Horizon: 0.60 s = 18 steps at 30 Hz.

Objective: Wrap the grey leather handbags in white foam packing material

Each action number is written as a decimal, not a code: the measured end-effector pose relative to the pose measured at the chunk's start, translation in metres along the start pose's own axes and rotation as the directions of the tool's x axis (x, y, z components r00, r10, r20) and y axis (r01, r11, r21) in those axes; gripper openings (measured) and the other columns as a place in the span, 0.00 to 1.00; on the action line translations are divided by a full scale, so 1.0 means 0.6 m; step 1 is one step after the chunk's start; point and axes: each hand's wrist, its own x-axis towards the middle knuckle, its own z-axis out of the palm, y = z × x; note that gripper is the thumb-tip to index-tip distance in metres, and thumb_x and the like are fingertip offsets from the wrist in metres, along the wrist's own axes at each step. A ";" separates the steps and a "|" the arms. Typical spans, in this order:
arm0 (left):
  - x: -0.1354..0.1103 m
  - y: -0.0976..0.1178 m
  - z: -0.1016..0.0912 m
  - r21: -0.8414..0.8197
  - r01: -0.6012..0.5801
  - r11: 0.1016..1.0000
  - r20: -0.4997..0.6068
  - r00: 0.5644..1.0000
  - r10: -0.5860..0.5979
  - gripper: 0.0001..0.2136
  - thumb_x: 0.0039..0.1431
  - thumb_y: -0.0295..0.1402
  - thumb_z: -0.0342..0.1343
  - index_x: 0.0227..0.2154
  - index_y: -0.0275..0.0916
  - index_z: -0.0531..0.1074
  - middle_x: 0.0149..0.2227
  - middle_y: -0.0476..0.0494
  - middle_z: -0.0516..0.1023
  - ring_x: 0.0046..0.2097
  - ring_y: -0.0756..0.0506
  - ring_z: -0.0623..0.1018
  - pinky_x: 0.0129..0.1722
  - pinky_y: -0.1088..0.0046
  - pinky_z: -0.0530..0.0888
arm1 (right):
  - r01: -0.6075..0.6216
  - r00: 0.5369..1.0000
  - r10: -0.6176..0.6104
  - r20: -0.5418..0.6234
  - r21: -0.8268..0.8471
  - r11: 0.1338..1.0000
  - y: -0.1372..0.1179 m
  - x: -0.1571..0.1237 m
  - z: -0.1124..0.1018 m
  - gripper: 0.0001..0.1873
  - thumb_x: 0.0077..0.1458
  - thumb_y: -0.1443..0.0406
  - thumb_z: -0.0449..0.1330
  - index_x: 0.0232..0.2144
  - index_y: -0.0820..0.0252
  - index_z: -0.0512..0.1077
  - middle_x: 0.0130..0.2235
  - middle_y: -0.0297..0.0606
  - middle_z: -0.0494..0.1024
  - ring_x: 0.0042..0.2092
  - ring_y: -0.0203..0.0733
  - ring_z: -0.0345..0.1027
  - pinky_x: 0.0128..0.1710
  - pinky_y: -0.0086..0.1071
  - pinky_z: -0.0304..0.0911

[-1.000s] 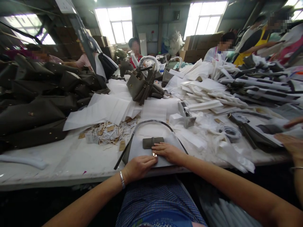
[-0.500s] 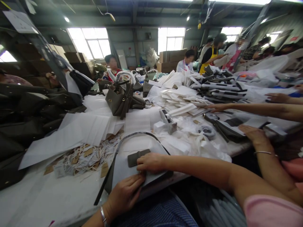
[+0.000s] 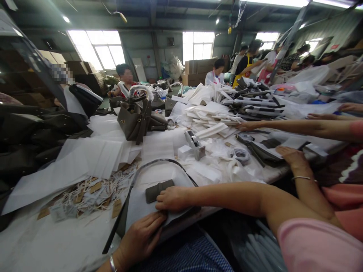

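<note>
A grey handbag point(image 3: 136, 206) lies flat at the near table edge, covered by a white sheet, its long strap point(image 3: 159, 163) arching beyond it. My left hand point(image 3: 141, 236) rests on the bag's lower edge, fingers curled and pressing the sheet. My right hand point(image 3: 171, 198) lies on the bag just right of its dark grey flap point(image 3: 157, 190), fingers bent down against the surface. Whether either hand pinches something small I cannot make out.
Loose tags with strings point(image 3: 85, 192) and white sheets point(image 3: 93, 155) lie left of the bag. Dark bags point(image 3: 28, 143) pile at far left. A tape dispenser point(image 3: 195, 143) and an upright grey handbag point(image 3: 133, 119) stand behind. A neighbour's hands point(image 3: 289, 155) work at the right.
My view has swung right and tilted. Both hands stay on the bag; the left hand has slid slightly lower along its edge.
</note>
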 end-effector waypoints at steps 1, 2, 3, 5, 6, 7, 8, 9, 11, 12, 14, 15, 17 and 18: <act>0.000 0.001 0.000 -0.003 0.001 1.000 -0.004 1.000 -0.001 0.21 0.62 0.28 0.53 0.59 0.40 0.67 0.54 0.42 0.77 0.54 0.45 0.78 0.56 0.72 0.74 | 0.001 1.000 -0.001 0.003 0.009 1.000 -0.002 0.000 0.001 0.04 0.65 0.66 0.56 0.41 0.60 0.70 0.40 0.37 0.74 0.37 0.43 0.66 0.29 0.34 0.59; 0.001 0.001 -0.001 -0.005 0.002 1.000 -0.009 1.000 -0.002 0.22 0.62 0.28 0.53 0.59 0.40 0.67 0.54 0.42 0.77 0.54 0.44 0.78 0.56 0.72 0.74 | -0.005 1.000 0.005 0.003 0.019 1.000 -0.004 0.000 0.001 0.04 0.65 0.66 0.56 0.41 0.60 0.70 0.40 0.38 0.74 0.37 0.43 0.67 0.30 0.34 0.59; 0.001 0.002 -0.001 -0.007 0.000 1.000 -0.012 1.000 -0.001 0.22 0.62 0.28 0.52 0.59 0.40 0.67 0.54 0.42 0.77 0.54 0.44 0.77 0.56 0.72 0.74 | -0.020 1.000 0.020 -0.001 0.031 0.999 -0.006 0.001 0.001 0.04 0.65 0.67 0.57 0.40 0.61 0.70 0.40 0.38 0.74 0.37 0.43 0.67 0.31 0.34 0.60; 0.001 0.002 -0.001 -0.006 -0.001 1.000 -0.008 1.000 0.001 0.22 0.62 0.27 0.52 0.60 0.39 0.66 0.55 0.41 0.76 0.55 0.44 0.77 0.57 0.71 0.73 | -0.073 0.997 0.073 -0.006 0.067 0.995 -0.009 0.002 -0.005 0.04 0.63 0.66 0.58 0.40 0.62 0.71 0.40 0.40 0.75 0.38 0.44 0.68 0.34 0.34 0.61; 0.001 0.002 -0.001 -0.002 -0.004 1.000 -0.002 1.000 0.004 0.22 0.62 0.27 0.52 0.60 0.39 0.66 0.56 0.41 0.76 0.56 0.45 0.76 0.57 0.71 0.73 | -0.101 0.995 0.102 -0.004 0.098 0.990 -0.008 0.001 -0.011 0.05 0.63 0.66 0.58 0.40 0.62 0.71 0.40 0.40 0.76 0.38 0.44 0.68 0.35 0.34 0.62; 0.001 0.002 -0.001 0.005 -0.007 1.000 0.005 1.000 0.007 0.23 0.62 0.27 0.51 0.61 0.38 0.65 0.57 0.41 0.75 0.57 0.45 0.76 0.57 0.71 0.73 | -0.113 0.994 0.113 0.007 0.146 0.983 -0.004 -0.001 -0.020 0.06 0.64 0.65 0.59 0.39 0.62 0.72 0.39 0.41 0.77 0.38 0.44 0.69 0.35 0.33 0.62; 0.001 0.001 -0.001 0.014 -0.012 1.000 0.013 1.000 0.012 0.23 0.62 0.27 0.51 0.61 0.38 0.64 0.57 0.41 0.75 0.57 0.45 0.75 0.58 0.72 0.72 | -0.109 0.994 0.107 0.019 0.208 0.972 0.002 -0.005 -0.031 0.06 0.65 0.64 0.59 0.39 0.62 0.73 0.39 0.40 0.78 0.39 0.43 0.70 0.36 0.32 0.62; 0.001 0.001 -0.001 0.023 -0.017 1.000 0.017 1.000 0.017 0.24 0.62 0.26 0.51 0.61 0.38 0.64 0.58 0.41 0.74 0.58 0.45 0.75 0.58 0.72 0.72 | -0.100 0.995 0.097 0.022 0.277 0.956 0.013 -0.012 -0.045 0.08 0.66 0.62 0.58 0.39 0.61 0.74 0.39 0.39 0.78 0.39 0.42 0.71 0.36 0.30 0.62; 0.001 0.000 0.000 0.041 -0.028 0.999 0.017 0.999 0.028 0.24 0.62 0.26 0.52 0.61 0.37 0.64 0.58 0.41 0.73 0.58 0.45 0.74 0.58 0.73 0.72 | -0.136 0.986 0.161 -0.037 0.373 0.918 0.049 -0.039 -0.076 0.10 0.68 0.61 0.56 0.41 0.58 0.76 0.40 0.36 0.80 0.39 0.39 0.72 0.37 0.28 0.62; 0.001 -0.001 -0.001 0.045 -0.037 0.998 0.012 0.999 0.036 0.24 0.62 0.26 0.52 0.61 0.37 0.65 0.58 0.41 0.73 0.58 0.45 0.74 0.58 0.73 0.71 | -0.205 0.962 0.258 -0.091 0.383 0.901 0.074 -0.060 -0.091 0.10 0.68 0.60 0.55 0.42 0.56 0.76 0.41 0.35 0.80 0.40 0.38 0.73 0.38 0.27 0.62; 0.001 -0.001 -0.001 0.045 -0.056 0.997 -0.019 0.998 0.057 0.24 0.61 0.26 0.53 0.60 0.37 0.66 0.58 0.40 0.74 0.58 0.45 0.74 0.58 0.74 0.72 | -0.476 0.809 0.553 -0.202 0.327 0.816 0.138 -0.112 -0.119 0.11 0.68 0.60 0.55 0.45 0.54 0.76 0.44 0.35 0.80 0.43 0.39 0.73 0.43 0.27 0.63; 0.001 -0.002 -0.001 0.045 -0.063 0.997 -0.038 0.997 0.065 0.23 0.60 0.25 0.53 0.60 0.37 0.66 0.57 0.40 0.75 0.58 0.44 0.75 0.57 0.74 0.72 | -0.633 0.683 0.691 -0.238 0.278 0.722 0.174 -0.142 -0.129 0.11 0.68 0.60 0.54 0.47 0.52 0.76 0.46 0.35 0.80 0.45 0.39 0.73 0.46 0.27 0.62; 0.001 -0.006 0.001 0.053 -0.077 0.996 -0.070 0.994 0.081 0.23 0.60 0.24 0.51 0.59 0.37 0.68 0.55 0.40 0.76 0.56 0.45 0.76 0.56 0.75 0.73 | -0.857 0.425 0.863 -0.274 0.185 0.481 0.251 -0.204 -0.140 0.13 0.69 0.62 0.52 0.50 0.53 0.74 0.50 0.38 0.78 0.51 0.42 0.71 0.52 0.29 0.61; 0.001 -0.009 0.003 0.067 -0.082 0.994 -0.080 0.993 0.088 0.22 0.60 0.24 0.51 0.58 0.37 0.68 0.54 0.40 0.77 0.55 0.45 0.77 0.56 0.76 0.73 | -0.899 0.354 0.893 -0.279 0.160 0.407 0.289 -0.234 -0.140 0.15 0.68 0.65 0.51 0.52 0.56 0.73 0.52 0.42 0.76 0.53 0.45 0.69 0.54 0.33 0.60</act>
